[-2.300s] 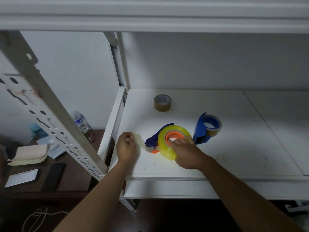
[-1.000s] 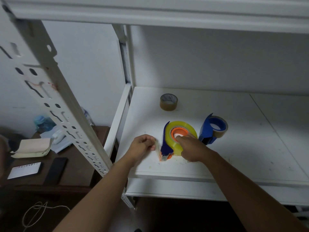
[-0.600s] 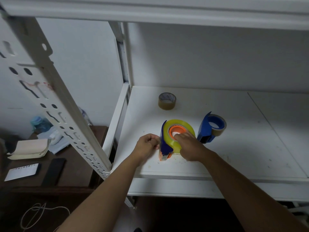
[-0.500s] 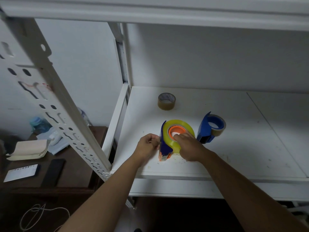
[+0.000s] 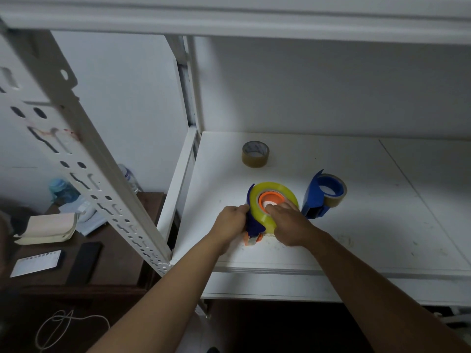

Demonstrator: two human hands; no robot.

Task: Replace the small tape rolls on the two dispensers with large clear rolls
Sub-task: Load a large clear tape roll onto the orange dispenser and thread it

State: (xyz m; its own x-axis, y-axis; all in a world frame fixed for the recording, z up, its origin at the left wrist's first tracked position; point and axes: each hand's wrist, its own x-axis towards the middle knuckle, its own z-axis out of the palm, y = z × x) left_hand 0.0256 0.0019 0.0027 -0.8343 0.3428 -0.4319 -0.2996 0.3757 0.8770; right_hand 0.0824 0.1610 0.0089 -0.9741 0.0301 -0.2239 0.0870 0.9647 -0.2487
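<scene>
Gripped by left hand point(image 5: 230, 220): dispenser point(image 5: 252, 222), near shelf point(image 5: 356, 253) edge.

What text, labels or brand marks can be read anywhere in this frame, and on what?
None can be read.
Brown tape roll at the back of the shelf: bluish print inside the core, too blurred to read.
White card on the side table: a dark line of marks along its top edge, too small to read.
Water bottle: blue label, illegible.

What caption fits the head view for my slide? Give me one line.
Left hand grips a blue dispenser while the right hand presses on its large clear roll.
</scene>
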